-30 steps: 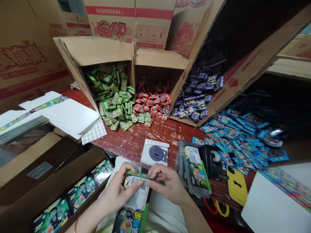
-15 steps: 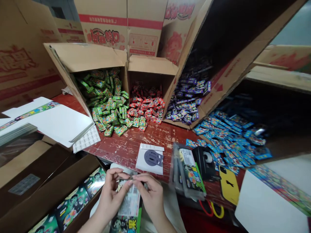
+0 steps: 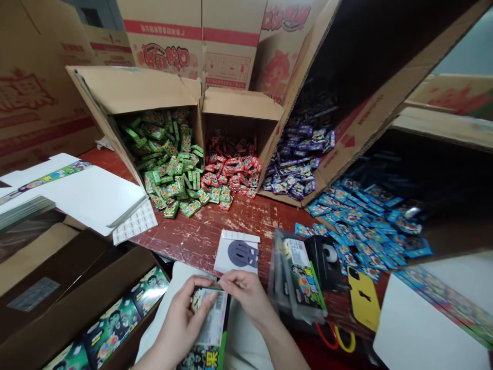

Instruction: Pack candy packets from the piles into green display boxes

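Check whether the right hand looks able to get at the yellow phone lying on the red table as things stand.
Probably yes, once it lets go. The right hand grips a green printed packet together with the left hand. The yellow phone lies uncovered on that side, past the bagged stack of packets; the hand could pass above it.

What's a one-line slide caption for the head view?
Both hands, left hand and right hand, grip a green printed pack before tipped cartons spilling green, red, purple and blue packets.
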Demonstrator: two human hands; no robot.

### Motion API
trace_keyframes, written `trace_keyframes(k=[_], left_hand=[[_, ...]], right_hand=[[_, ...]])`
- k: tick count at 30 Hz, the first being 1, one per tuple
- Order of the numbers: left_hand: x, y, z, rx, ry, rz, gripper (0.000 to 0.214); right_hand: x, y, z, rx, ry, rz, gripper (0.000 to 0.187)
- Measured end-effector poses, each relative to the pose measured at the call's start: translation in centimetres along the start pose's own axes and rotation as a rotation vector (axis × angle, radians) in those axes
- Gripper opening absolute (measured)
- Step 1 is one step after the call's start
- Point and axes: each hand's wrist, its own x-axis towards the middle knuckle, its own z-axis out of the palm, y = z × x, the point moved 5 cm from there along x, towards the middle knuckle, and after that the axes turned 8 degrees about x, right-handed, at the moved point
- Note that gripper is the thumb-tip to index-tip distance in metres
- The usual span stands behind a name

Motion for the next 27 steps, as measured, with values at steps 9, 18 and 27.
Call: trace_keyframes(k=[9, 18, 27], left_hand=[[9.6, -3.9, 1.5, -0.218, -0.087, -0.042, 0.037], [13.1, -4.1, 6.4, -0.265, -0.202, -0.013, 0.033], [13.1, -5.0, 6.9, -0.250, -0.211, -0.010, 0.032]], right_hand=[[9.3, -2.9, -10.0, -0.559, 0.251, -0.206, 0.020], [12.3, -1.9, -12.3, -0.475, 0.135, -0.133, 0.028], [13.5, -1.5, -10.9, -0.297, 0.235, -0.169, 0.053]])
